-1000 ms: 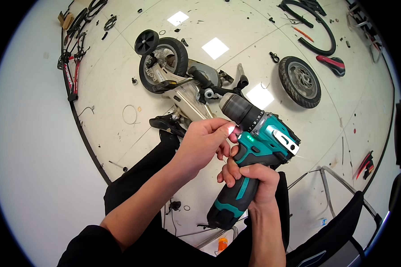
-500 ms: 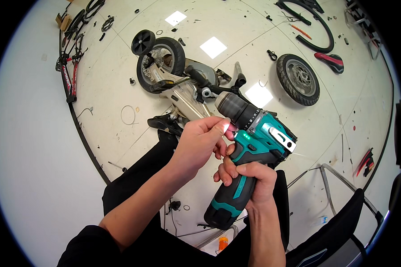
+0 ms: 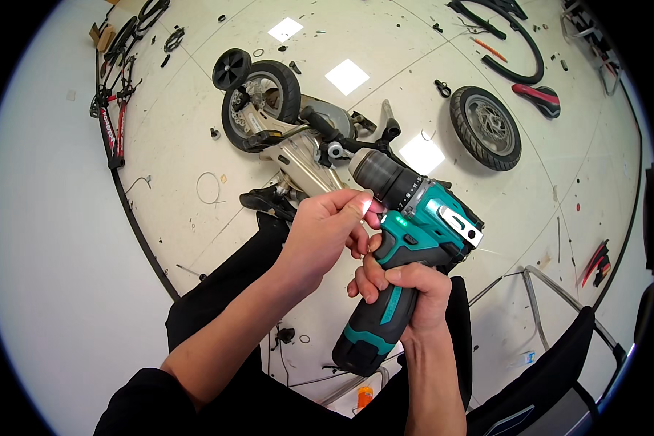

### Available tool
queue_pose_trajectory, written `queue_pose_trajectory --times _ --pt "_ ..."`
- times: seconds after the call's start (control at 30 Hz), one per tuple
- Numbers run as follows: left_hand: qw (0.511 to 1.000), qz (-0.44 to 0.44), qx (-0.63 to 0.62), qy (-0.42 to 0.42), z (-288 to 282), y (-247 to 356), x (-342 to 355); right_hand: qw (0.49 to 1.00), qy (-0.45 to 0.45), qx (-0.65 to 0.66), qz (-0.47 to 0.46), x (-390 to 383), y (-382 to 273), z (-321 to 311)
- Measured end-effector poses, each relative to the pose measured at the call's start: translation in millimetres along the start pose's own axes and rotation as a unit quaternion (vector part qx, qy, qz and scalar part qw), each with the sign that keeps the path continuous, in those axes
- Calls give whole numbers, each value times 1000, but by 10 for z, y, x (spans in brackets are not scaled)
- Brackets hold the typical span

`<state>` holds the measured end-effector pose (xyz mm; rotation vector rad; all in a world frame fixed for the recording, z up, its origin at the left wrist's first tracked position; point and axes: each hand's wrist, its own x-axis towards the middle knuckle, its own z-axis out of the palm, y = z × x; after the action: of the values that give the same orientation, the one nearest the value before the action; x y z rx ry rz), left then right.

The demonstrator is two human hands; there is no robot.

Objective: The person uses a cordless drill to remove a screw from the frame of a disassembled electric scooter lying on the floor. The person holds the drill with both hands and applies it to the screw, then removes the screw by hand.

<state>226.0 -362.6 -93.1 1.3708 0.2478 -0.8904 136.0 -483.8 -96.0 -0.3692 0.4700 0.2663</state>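
My right hand (image 3: 420, 294) is wrapped round the grip of a teal and black cordless drill (image 3: 432, 221). Its chuck points up and left, away from me, and small green lights glow on its body. Thumb and fingertips of my left hand (image 3: 327, 229) are pinched together right beside the drill, under the chuck. Whatever the pinch holds, if anything, is hidden. Beyond the chuck lies a partly dismantled small bicycle (image 3: 291, 156) with a light metal frame. Its rear wheel (image 3: 287, 94) is attached, and a black stabiliser wheel (image 3: 232, 69) sticks out next to it.
A loose wheel with tyre (image 3: 485, 129) lies at the right, near a red and black saddle (image 3: 536, 100) and a cut tyre (image 3: 519, 73). A red bicycle frame (image 3: 115, 131) rests at the left wall. A metal-framed chair (image 3: 559, 363) stands at lower right; small parts litter the floor.
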Motion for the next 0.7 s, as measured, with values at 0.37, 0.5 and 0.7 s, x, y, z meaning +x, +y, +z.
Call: queue_pose_trajectory --times 0.37,0.5,0.7 --pt "1000 -3 -15 -2 -9 -9 15 1000 4 2 -3 -8 -8 15" --pt "1000 6 4 -19 -7 4 9 999 31 -15 -3 -18 -8 44" --pt "1000 -11 -18 -19 -7 10 10 999 43 -16 1 -11 -4 76"
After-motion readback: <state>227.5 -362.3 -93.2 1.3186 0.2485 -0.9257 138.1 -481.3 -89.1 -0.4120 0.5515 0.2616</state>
